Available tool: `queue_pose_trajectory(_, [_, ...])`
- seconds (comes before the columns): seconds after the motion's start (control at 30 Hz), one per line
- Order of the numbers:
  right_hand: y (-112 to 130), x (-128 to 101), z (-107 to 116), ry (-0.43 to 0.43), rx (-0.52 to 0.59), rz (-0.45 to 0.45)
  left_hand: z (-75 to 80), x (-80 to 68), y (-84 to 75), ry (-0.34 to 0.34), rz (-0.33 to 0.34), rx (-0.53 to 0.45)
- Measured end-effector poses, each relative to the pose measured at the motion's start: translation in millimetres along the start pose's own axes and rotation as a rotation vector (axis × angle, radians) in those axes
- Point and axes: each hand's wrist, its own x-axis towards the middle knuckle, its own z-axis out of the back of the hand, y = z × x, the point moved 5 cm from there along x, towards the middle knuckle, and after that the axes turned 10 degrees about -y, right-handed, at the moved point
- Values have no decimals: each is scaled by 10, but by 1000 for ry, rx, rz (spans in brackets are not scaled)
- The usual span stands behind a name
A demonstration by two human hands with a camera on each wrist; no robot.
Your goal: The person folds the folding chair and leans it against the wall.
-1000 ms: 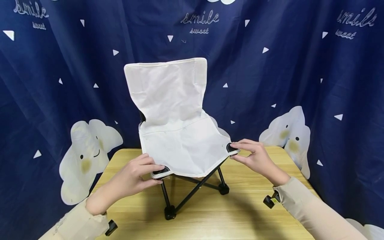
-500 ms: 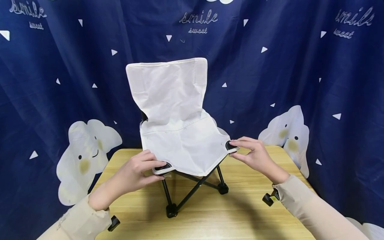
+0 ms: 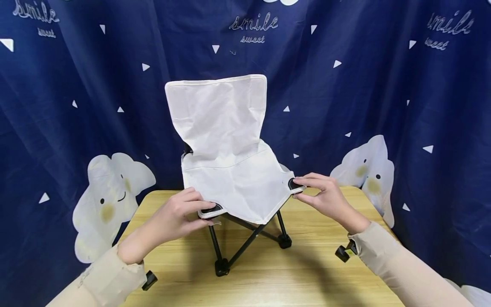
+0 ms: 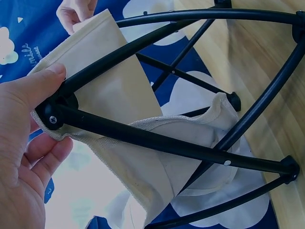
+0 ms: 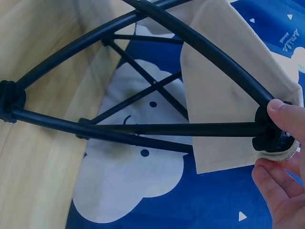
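Observation:
A white folding chair (image 3: 241, 179) with a black tube frame stands unfolded on the wooden table, its backrest toward the curtain. My left hand (image 3: 178, 215) pinches the seat's front left corner, fingers on the black patch above and thumb beneath. At the front right corner, my right hand (image 3: 326, 194) holds the other black patch in the same way. From below, the left wrist view shows the thumb (image 4: 45, 83) against a black corner joint (image 4: 55, 112). In the right wrist view, the thumb (image 5: 286, 114) touches the matching joint (image 5: 271, 131). Crossed black legs (image 5: 157, 86) show under the seat.
The light wooden table (image 3: 268, 277) extends around the chair's feet. Behind it hangs a dark blue curtain (image 3: 115, 64) printed with clouds and triangles. A black wrist camera (image 3: 149, 280) sticks out from the left sleeve, another black camera (image 3: 342, 253) from the right.
The chair's left front corner has shifted slightly right and up along with my left hand, and its backrest has shifted slightly right. My right hand keeps its grip, almost unmoved.

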Motion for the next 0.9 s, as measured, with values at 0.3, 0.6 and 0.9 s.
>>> queue_pose_trajectory(0.3, [5,20,7,10,2,-30,-39,12,50,29,51,8])
queue_pose_trajectory(0.6, [27,40,10,-8,0,-11,-53,57,59,5,55,-12])
queue_pose_trajectory(0.9, [28,60,15,-23,7,-5,-84,91,75,-41,31,-17])
